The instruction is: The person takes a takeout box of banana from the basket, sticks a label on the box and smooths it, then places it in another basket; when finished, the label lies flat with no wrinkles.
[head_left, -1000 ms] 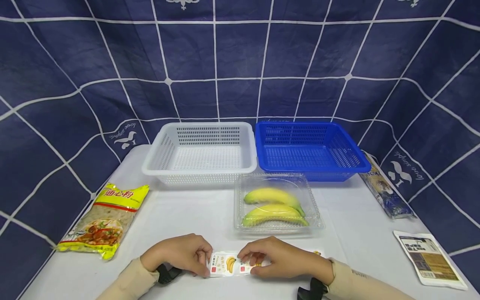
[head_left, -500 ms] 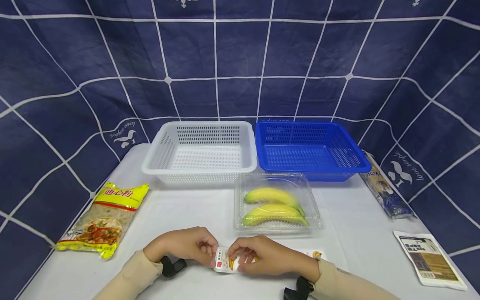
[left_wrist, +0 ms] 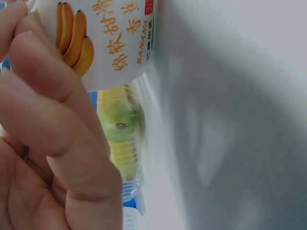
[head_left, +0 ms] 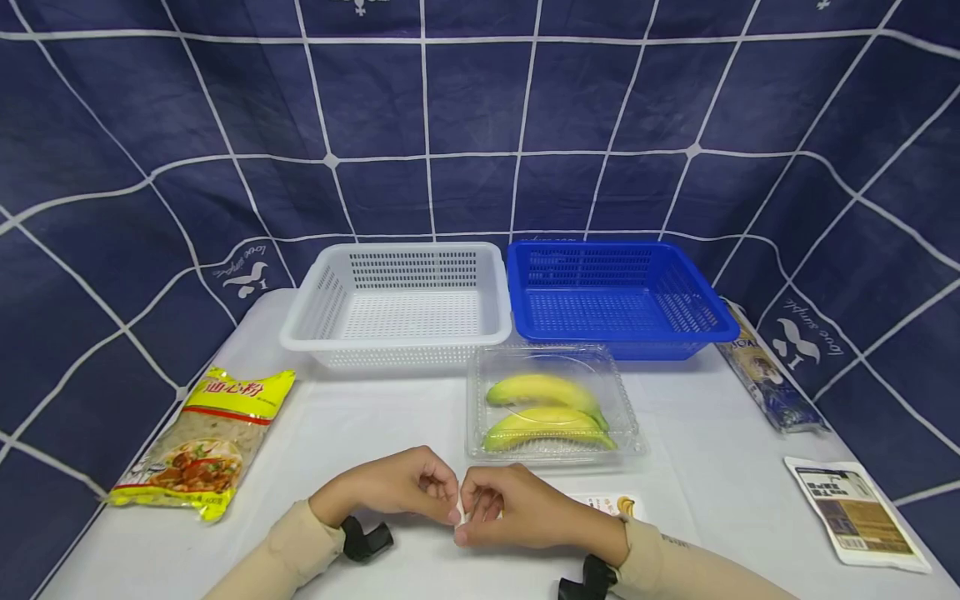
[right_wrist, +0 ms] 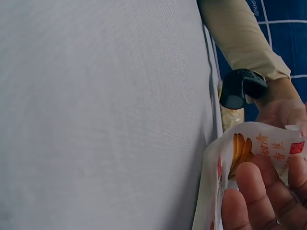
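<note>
A white strip of banana labels, printed with yellow bananas and orange characters, is pinched by both hands near the table's front. My left hand grips its end between thumb and forefinger. Close against it, my right hand pinches the same end, fingers curled. The strip bends upward at the fingers in the right wrist view. Its tail shows on the table past my right wrist; the middle is hidden behind that hand. Just beyond the hands lies a clear plastic clamshell box holding two yellow-green bananas.
A white basket and a blue basket stand side by side at the back. A yellow food bag lies at left. On the right are a dark blue packet and a white-and-brown pouch.
Both hands have come together, the left moving right and the right moving left. The end of the label strip has lifted and bent between their fingers. The box and baskets stay put.
</note>
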Tool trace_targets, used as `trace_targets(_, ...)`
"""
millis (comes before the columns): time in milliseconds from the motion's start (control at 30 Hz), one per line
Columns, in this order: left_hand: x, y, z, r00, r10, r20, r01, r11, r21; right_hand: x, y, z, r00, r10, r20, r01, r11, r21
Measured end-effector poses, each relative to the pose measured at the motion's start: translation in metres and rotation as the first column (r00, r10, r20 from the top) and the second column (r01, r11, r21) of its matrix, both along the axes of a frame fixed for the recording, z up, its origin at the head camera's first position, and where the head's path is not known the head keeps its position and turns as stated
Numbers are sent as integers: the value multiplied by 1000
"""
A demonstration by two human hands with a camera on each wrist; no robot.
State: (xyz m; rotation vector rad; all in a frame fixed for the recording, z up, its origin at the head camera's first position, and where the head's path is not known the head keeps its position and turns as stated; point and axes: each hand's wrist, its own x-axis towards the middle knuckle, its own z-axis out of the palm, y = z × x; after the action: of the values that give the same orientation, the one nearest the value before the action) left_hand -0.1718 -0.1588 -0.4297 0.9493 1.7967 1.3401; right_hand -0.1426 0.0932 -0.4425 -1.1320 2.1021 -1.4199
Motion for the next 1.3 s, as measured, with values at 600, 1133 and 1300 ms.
trace_targets(600, -1, -15, 6, 998, -66, -22, 66, 998, 0, -2, 25, -2, 993, -41, 107, 49, 996, -75)
trace_targets(1133, 5, -40, 1, 1000, 1, 30, 5, 980, -197, 0, 68, 7, 992, -47, 117, 61, 992, -114)
trace_targets(1300, -2, -44, 5, 999, -6, 36, 13, 978, -208, -1, 74, 9, 995, -80, 65, 88, 986, -139)
